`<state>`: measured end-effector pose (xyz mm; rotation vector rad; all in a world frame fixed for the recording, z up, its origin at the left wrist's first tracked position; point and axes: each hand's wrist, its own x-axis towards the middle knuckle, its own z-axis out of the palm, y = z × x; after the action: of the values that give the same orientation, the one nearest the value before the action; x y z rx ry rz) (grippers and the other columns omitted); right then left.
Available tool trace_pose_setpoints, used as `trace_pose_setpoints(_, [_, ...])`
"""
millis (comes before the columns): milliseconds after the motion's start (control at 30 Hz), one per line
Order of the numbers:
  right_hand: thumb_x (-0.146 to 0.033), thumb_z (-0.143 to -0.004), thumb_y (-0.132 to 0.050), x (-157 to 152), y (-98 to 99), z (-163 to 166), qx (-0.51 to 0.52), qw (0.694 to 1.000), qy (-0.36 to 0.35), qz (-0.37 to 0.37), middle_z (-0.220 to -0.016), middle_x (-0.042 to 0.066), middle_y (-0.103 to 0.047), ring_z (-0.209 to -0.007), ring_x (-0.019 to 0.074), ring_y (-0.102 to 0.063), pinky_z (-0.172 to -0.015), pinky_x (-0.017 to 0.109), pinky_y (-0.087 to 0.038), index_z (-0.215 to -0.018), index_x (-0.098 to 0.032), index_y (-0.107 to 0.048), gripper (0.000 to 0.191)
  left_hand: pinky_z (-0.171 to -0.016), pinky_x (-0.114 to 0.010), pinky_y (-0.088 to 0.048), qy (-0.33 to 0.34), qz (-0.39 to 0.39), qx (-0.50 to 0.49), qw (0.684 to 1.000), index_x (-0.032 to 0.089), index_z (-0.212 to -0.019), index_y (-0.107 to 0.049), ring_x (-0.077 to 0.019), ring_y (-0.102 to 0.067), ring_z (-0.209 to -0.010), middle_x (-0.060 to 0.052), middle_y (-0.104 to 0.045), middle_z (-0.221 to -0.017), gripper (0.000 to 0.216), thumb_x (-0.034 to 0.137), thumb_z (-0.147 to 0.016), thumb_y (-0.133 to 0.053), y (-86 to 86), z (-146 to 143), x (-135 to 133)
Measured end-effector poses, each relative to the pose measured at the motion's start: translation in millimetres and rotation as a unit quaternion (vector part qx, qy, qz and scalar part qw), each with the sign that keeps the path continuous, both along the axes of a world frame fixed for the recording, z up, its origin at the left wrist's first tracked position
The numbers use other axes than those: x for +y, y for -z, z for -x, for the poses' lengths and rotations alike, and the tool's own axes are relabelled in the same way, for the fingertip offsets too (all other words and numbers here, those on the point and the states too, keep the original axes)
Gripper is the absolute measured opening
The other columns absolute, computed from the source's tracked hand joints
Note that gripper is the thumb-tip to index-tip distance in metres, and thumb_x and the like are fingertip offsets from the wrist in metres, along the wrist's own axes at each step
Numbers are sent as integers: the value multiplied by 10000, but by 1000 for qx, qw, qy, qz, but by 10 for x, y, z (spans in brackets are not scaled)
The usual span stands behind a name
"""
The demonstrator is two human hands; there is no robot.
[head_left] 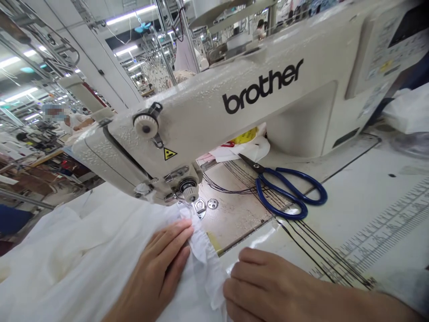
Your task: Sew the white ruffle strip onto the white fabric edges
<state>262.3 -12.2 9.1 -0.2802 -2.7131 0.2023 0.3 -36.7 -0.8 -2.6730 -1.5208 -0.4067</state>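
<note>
White fabric [110, 250] spreads over the left of the sewing machine bed, and its narrow gathered edge [204, 250] runs up under the presser foot [187, 210]. My left hand [164, 255] lies on the fabric with its fingers stretched out flat, the tips pressing just in front of the foot. Lower right, my right hand [261, 281] is curled closed at the gathered edge; its fingertips are hidden, but the fabric runs into its grip. The white sewing machine [208, 112] stands over the work. The needle is too small to make out.
Blue-handled scissors [284, 188] lie open-bladed on the machine bed, right of the foot. Dark lines [315, 246] and a printed ruler [385, 228] cross the tabletop. White cloth [409, 109] sits at the far right. Another person [72, 120] is in the left background.
</note>
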Motion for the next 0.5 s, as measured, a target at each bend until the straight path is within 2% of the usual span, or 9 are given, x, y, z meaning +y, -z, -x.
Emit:
trace_pose_setpoints(133, [-119, -905, -577, 168, -41, 105, -27, 998, -35, -36, -779, 9, -548, -699, 171, -431, -742, 336, -399, -766, -149, -561, 143, -1113, -273, -346, -10, -13, -2, 1000, 218, -1316, -490, -137, -451, -1301, -37, -529, -1388, 376, 182, -942, -477, -1, 102, 168])
trace_pose_setpoints(267, [-107, -917, -525, 236, 6, 175, -15, 998, -41, -41, -759, 22, -545, -670, 174, -422, -674, 328, -386, -764, -136, -580, 164, -1077, -285, -377, -7, -41, 21, 999, 197, -1297, -503, -152, -485, -1263, -48, -564, -1344, 358, 193, -939, -485, -76, 66, 246])
trace_pose_setpoints(400, [-90, -926, -482, 212, 103, 186, 42, 997, -44, -54, -785, 28, -552, -681, 176, -418, -708, 325, -378, -806, -119, -616, 182, -1039, -338, -372, 36, -124, 49, 990, 147, -1217, -560, -189, -522, -1184, -87, -628, -1214, 336, 74, -891, -520, -130, -128, 141])
trace_pose_setpoints(500, [-75, -918, -469, 199, 133, 191, 62, 996, -35, -59, -776, 30, -552, -671, 176, -407, -717, 328, -372, -796, -116, -621, 200, -1012, -297, -397, 44, -149, 24, 988, 127, -1113, -605, -169, -551, -1111, -86, -652, -1128, 260, 36, -894, -500, -69, -210, 26])
